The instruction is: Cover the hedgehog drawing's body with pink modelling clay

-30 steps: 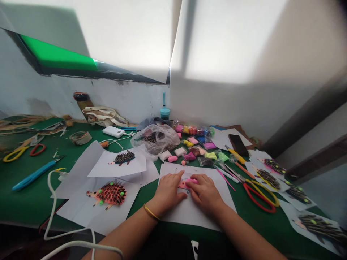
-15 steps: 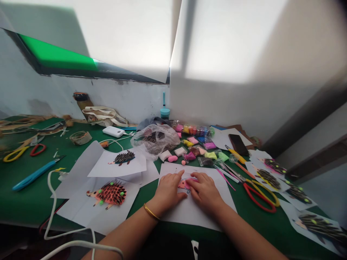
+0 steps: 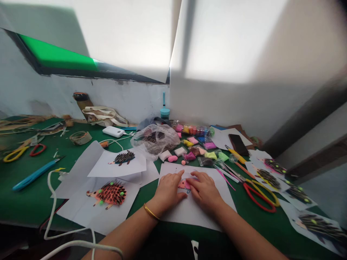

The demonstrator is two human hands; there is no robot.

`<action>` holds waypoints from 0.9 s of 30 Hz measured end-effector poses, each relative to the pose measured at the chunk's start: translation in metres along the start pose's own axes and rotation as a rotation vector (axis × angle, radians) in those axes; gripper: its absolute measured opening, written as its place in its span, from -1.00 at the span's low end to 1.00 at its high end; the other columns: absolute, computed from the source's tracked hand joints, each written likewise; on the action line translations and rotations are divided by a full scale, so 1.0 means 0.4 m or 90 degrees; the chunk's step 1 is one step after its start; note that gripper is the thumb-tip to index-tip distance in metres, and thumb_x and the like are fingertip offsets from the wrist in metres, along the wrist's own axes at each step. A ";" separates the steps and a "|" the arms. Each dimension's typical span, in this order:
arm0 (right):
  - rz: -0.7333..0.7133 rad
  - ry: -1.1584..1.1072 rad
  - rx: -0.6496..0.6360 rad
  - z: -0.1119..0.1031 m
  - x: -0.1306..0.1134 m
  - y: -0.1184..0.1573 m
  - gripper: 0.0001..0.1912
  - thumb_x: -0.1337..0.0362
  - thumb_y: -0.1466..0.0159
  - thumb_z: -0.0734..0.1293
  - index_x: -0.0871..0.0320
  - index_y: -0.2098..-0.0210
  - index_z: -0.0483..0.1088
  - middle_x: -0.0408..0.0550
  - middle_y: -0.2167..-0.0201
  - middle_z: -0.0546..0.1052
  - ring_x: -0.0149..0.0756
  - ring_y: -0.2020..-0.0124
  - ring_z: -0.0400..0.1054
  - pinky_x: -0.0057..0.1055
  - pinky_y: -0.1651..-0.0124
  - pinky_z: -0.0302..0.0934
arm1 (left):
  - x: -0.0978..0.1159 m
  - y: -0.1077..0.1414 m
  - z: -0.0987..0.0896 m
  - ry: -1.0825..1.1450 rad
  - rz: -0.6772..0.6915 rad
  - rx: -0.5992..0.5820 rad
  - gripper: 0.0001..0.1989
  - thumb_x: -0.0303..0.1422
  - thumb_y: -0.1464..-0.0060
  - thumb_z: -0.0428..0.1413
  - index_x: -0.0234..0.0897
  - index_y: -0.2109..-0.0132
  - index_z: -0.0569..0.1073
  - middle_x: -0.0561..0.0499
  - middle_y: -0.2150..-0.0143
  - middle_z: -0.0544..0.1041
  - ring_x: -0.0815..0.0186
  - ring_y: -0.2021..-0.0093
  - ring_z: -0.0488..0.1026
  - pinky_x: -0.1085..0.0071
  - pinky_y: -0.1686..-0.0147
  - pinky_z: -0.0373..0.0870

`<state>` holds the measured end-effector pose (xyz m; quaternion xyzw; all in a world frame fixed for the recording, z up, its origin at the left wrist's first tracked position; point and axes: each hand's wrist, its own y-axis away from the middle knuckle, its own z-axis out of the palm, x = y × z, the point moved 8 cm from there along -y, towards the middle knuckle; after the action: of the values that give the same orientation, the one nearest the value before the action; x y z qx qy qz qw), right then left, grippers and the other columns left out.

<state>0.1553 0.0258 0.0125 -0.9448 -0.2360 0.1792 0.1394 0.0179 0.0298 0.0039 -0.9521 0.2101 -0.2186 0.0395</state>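
A white sheet of paper (image 3: 200, 216) lies in front of me, with a hedgehog outline drawn on it. Peach-pink modelling clay (image 3: 182, 184) fills the face part of the outline, with a brighter pink piece (image 3: 187, 184) beside it. My left hand (image 3: 169, 187) rests on the paper left of the clay, fingers stretched out and thumb apart. From the other side, my right hand (image 3: 204, 187) touches the pink clay with its thumb and fingertips, the fingers apart and bent. Much of the drawing is hidden under the right hand.
Small clay packets (image 3: 189, 156) and a plastic bag (image 3: 155, 141) lie behind the paper. Scissors (image 3: 260, 196) are at right, near finished hedgehog pictures (image 3: 268, 178). At left are another hedgehog picture (image 3: 112, 193), a blue craft knife (image 3: 35, 176) and a white cable (image 3: 48, 209).
Both hands stay in nearly the same place on the paper. Any shift of the fingers on the clay is too slight to make out.
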 end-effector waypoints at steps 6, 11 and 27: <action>0.020 -0.007 -0.007 -0.002 0.007 0.000 -0.71 0.26 -0.31 0.24 -0.04 0.03 0.49 0.00 -0.09 0.40 -0.06 -0.10 0.22 -0.08 -0.10 0.12 | 0.001 0.001 -0.003 0.001 0.002 0.006 -0.12 -0.17 0.09 0.32 -0.18 -0.32 0.12 -0.08 -0.07 0.46 0.06 -0.06 0.35 0.17 -0.06 0.24; 0.020 -0.011 -0.010 0.000 0.005 -0.001 -0.69 0.26 -0.30 0.25 -0.05 0.01 0.48 0.01 -0.11 0.39 -0.05 -0.11 0.21 -0.05 -0.10 0.12 | 0.001 0.001 -0.003 -0.001 -0.002 0.000 -0.13 -0.16 0.09 0.31 -0.18 -0.32 0.13 -0.09 -0.08 0.45 0.05 -0.06 0.34 0.16 -0.06 0.24; -0.107 -0.041 0.033 -0.013 -0.026 0.015 -0.71 0.35 -0.20 0.33 -0.11 0.14 0.54 -0.04 0.00 0.44 -0.08 -0.04 0.25 -0.08 -0.10 0.11 | 0.004 0.001 -0.006 0.004 0.008 0.002 -0.15 -0.18 0.05 0.28 -0.17 -0.33 0.11 -0.07 -0.05 0.47 0.08 -0.03 0.35 0.19 -0.03 0.24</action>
<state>0.1511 0.0146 0.0178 -0.9114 -0.3144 0.2029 0.1712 0.0182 0.0288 0.0067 -0.9501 0.2158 -0.2215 0.0417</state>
